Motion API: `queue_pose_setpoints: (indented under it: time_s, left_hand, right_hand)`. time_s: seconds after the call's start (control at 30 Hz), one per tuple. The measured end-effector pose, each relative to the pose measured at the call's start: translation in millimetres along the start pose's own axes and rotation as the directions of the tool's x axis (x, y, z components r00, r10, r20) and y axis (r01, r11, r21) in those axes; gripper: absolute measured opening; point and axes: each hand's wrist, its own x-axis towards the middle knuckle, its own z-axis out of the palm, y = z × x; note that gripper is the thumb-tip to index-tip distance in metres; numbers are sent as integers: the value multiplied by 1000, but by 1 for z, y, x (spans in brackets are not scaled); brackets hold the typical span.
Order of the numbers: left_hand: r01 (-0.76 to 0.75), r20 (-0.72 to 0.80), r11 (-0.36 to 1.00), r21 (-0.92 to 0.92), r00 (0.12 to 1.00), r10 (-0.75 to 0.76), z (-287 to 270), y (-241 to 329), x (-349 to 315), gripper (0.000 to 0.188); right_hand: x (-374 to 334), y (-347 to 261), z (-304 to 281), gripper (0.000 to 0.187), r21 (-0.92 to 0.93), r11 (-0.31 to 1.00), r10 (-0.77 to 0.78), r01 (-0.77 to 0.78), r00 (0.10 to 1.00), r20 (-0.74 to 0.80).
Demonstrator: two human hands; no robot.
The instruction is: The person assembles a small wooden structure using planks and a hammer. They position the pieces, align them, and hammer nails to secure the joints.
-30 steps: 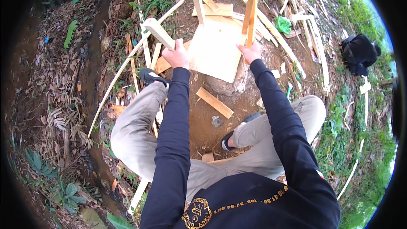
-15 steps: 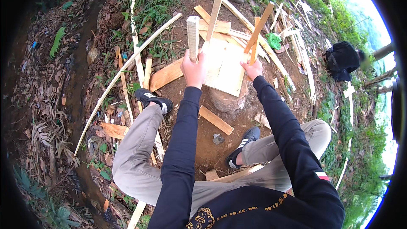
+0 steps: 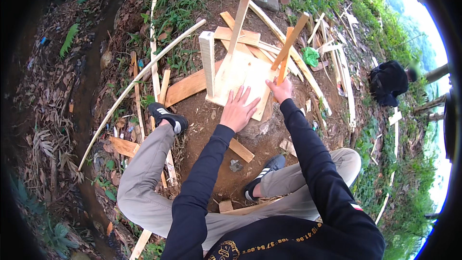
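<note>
An upturned wooden stool [image 3: 245, 74] made of a pale flat board, with several wooden legs pointing up, rests on a stump or rock [image 3: 257, 129]. My left hand [image 3: 238, 110] lies on the near edge of the board, fingers spread and holding nothing. My right hand [image 3: 280, 89] is closed round the base of the orange-toned near right leg [image 3: 284, 65]. The whitish near left leg [image 3: 207, 62] stands free of both hands. Farther off rise the far left leg [image 3: 239, 21] and the far right leg [image 3: 291, 41].
Loose planks [image 3: 190, 86] lie left of and behind the stool. A long curved pole [image 3: 139, 77] stretches along the left side, beside a ditch [image 3: 91, 96]. A short board [image 3: 240, 149] sits between my feet. Green plastic [image 3: 310, 57] and a dark-clothed person [image 3: 389, 82] are to the right.
My left hand has let go of the whitish near left leg and come down flat on the board. The right hand stays at the near right leg; the stool appears slightly lower and turned.
</note>
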Motion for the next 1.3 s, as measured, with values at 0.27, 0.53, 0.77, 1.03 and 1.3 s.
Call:
queue_pose_setpoints:
  time_s: [0.27, 0.53, 0.77, 1.03, 1.3]
  left_hand:
    - [19, 4, 997, 75, 1000, -20, 3, 14, 7, 43]
    - [6, -35, 994, 106, 999, -2, 9, 9, 0, 44]
    - [4, -100, 995, 102, 995, 6, 13, 5, -4, 48]
    - [-5, -159, 993, 121, 987, 25, 20, 2, -7, 44]
    - [12, -151, 992, 125, 988, 7, 19, 1, -8, 44]
  right_hand:
    - [1, 12, -21, 35, 109, 993, 62, -52, 994, -91]
    - [-75, -71, -78, 28, 474, 880, -15, -2, 999, 33]
    - [-95, -101, -56, 40, -32, 922, -383, 386, 921, 70]
    - [-94, -79, -42, 23, 35, 917, -397, 397, 900, 182]
    - [-94, -71, -37, 26, 2, 896, -435, 444, 876, 209]
